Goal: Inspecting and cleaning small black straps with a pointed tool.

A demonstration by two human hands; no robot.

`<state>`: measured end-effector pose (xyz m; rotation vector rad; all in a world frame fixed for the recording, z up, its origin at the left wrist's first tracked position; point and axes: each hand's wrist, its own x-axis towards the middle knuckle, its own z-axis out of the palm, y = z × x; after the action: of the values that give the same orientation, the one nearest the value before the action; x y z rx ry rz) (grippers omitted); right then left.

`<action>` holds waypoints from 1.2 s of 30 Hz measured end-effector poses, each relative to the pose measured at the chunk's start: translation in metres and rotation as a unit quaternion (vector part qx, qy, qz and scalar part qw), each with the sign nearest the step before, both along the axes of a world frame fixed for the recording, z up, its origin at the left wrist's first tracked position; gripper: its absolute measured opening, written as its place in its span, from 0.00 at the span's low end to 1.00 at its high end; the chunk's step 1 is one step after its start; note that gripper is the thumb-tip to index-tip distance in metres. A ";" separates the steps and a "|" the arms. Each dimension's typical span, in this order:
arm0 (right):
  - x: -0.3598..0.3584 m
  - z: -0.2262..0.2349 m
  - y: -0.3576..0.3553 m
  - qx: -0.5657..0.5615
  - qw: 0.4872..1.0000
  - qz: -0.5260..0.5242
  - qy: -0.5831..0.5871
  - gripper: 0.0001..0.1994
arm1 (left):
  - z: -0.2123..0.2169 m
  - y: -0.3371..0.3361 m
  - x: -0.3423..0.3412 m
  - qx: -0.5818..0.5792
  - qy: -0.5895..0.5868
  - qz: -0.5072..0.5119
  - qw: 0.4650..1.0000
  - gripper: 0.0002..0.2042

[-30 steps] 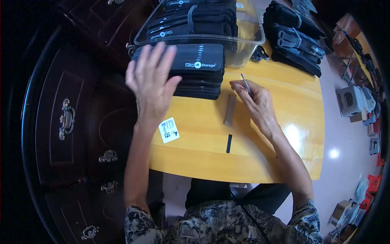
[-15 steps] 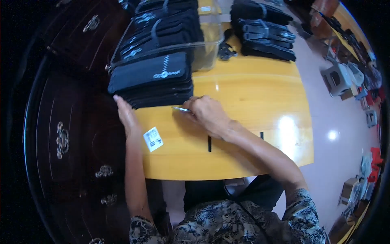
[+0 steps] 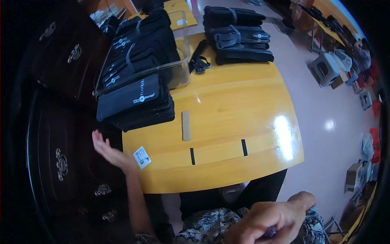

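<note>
My left hand is raised at the table's left edge, fingers stretched and apart, with nothing in it. It is below a stack of flat black fabric pouches with a pale printed mark on top, and apart from it. My right hand is close in front of my body at the lower right, its fingers curled round a slim tool. Only a dark end of the tool shows; its kind is unclear. On the table lie a white label card, a grey-brown strip and two short black strips.
A clear plastic bin of strapped black pouches stands behind the stack. More black bundles lie at the table's far edge, beside a black strap with a buckle. Dark drawers border the left; grey stools stand right.
My right hand has moved from the stack's front edge back toward my body with the tool. My left hand has come away from the stack. The view has shifted, and the grey-brown strip now shows.
</note>
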<state>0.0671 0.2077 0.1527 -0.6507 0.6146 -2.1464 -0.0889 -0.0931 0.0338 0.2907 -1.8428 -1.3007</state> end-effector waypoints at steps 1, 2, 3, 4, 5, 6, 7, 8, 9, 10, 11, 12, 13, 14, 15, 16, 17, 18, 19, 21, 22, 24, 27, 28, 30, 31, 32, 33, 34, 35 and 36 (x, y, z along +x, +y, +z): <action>-0.005 0.008 0.007 -0.007 1.000 -0.007 0.000 0.10 | 0.004 0.012 0.007 -0.045 0.031 0.000 0.999 0.26; -0.005 0.019 0.014 0.000 0.999 -0.042 0.024 0.09 | 0.012 0.024 0.013 -0.088 0.065 -0.001 0.994 0.24; -0.003 0.025 0.019 0.007 0.996 -0.079 0.047 0.08 | 0.014 0.039 0.015 -0.156 0.121 -0.055 0.979 0.22; 0.001 0.010 0.009 -0.009 0.996 -0.075 0.046 0.08 | 0.014 0.050 0.019 -0.230 0.131 -0.103 0.959 0.22; 0.011 -0.009 -0.008 -0.146 0.967 -0.196 0.078 0.08 | 0.018 0.066 0.013 -0.314 0.161 -0.252 0.901 0.20; 0.018 -0.021 -0.013 -0.275 0.903 -0.311 0.110 0.08 | 0.019 0.097 0.006 -0.334 0.126 -0.327 0.875 0.18; 0.020 -0.022 -0.002 -0.269 0.900 -0.325 0.112 0.08 | 0.024 0.131 0.002 -0.379 0.061 -0.367 0.847 0.21; 0.021 -0.024 0.005 -0.261 0.910 -0.309 0.095 0.08 | 0.027 0.146 -0.007 -0.422 0.036 -0.376 0.824 0.23; 0.026 -0.020 0.017 -0.227 0.918 -0.313 0.090 0.08 | 0.030 0.179 -0.021 -0.420 0.027 -0.408 0.810 0.24; 0.030 -0.021 0.020 -0.216 0.913 -0.331 0.096 0.08 | 0.031 0.206 -0.037 -0.412 0.038 -0.424 0.806 0.24; 0.023 -0.038 0.005 -0.302 0.860 -0.387 0.138 0.08 | 0.027 0.200 -0.055 -0.448 0.019 -0.401 0.799 0.25; 0.026 -0.035 0.009 -0.326 0.792 -0.475 0.204 0.08 | 0.023 0.237 -0.069 -0.434 0.034 -0.422 0.795 0.26; 0.026 -0.036 0.016 -0.324 0.787 -0.483 0.206 0.08 | 0.017 0.254 -0.085 -0.452 0.046 -0.402 0.795 0.27; 0.025 -0.039 0.023 -0.337 0.767 -0.498 0.222 0.08 | 0.010 0.265 -0.101 -0.469 0.058 -0.380 0.795 0.28; 0.026 -0.039 0.029 -0.356 0.748 -0.508 0.237 0.09 | 0.007 0.269 -0.117 -0.473 0.051 -0.367 0.800 0.28; 0.028 -0.042 0.035 -0.352 0.745 -0.515 0.238 0.09 | 0.001 0.274 -0.130 -0.470 0.043 -0.360 0.805 0.28; 0.033 -0.046 0.041 -0.340 0.745 -0.519 0.244 0.09 | 0.000 0.278 -0.136 -0.477 0.037 -0.360 0.801 0.28; 0.037 -0.048 0.049 -0.328 0.747 -0.522 0.250 0.09 | -0.006 0.281 -0.143 -0.482 0.047 -0.354 0.800 0.27; 0.041 -0.036 0.071 -0.328 0.746 -0.523 0.250 0.09 | -0.010 0.280 -0.150 -0.486 0.043 -0.346 0.802 0.25; 0.046 0.001 0.126 0.007 0.974 -0.225 0.034 0.09 | -0.013 0.276 -0.155 -0.490 0.035 -0.334 0.804 0.23; 0.046 -0.008 0.117 0.011 0.973 -0.229 0.033 0.09 | -0.015 0.284 -0.155 -0.492 0.036 -0.330 0.805 0.21; 0.043 -0.034 0.076 -0.244 0.780 -0.532 0.219 0.10 | -0.018 0.291 -0.153 -0.493 0.035 -0.327 0.806 0.19; 0.041 -0.035 0.067 -0.302 0.721 -0.573 0.247 0.10 | -0.020 0.284 -0.151 -0.488 0.060 -0.331 0.806 0.14; 0.041 -0.032 0.066 -0.301 0.721 -0.572 0.249 0.10 | -0.022 0.283 -0.148 -0.482 0.061 -0.338 0.806 0.13; 0.038 -0.025 0.063 -0.310 0.706 -0.583 0.257 0.10 | -0.026 0.283 -0.147 -0.475 0.066 -0.347 0.806 0.12; 0.040 -0.020 0.081 -0.307 0.704 -0.585 0.259 0.10 | -0.029 0.287 -0.148 -0.472 0.083 -0.357 0.802 0.12; 0.045 -0.013 0.113 -0.107 0.865 -0.437 0.223 0.09 | -0.032 0.289 -0.147 -0.468 0.099 -0.367 0.798 0.12; 0.045 -0.008 0.132 0.103 0.948 -0.253 0.162 0.10 | -0.036 0.296 -0.145 -0.454 0.089 -0.384 0.799 0.13; 0.020 -0.022 0.114 0.192 0.892 -0.333 0.239 0.08 | -0.036 0.254 -0.148 -0.484 0.069 -0.352 0.799 0.13; 0.004 -0.026 0.108 0.324 0.827 -0.391 0.241 0.06 | -0.039 0.259 -0.146 -0.464 0.072 -0.337 0.816 0.15; -0.018 -0.039 0.104 0.430 0.717 -0.478 0.268 0.07 | -0.042 0.268 -0.145 -0.445 0.074 -0.324 0.832 0.17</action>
<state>0.0488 0.3119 0.1136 -0.4119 2.5351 -2.0597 -0.2339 0.1746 -0.0083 -0.9815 -2.2666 -0.6662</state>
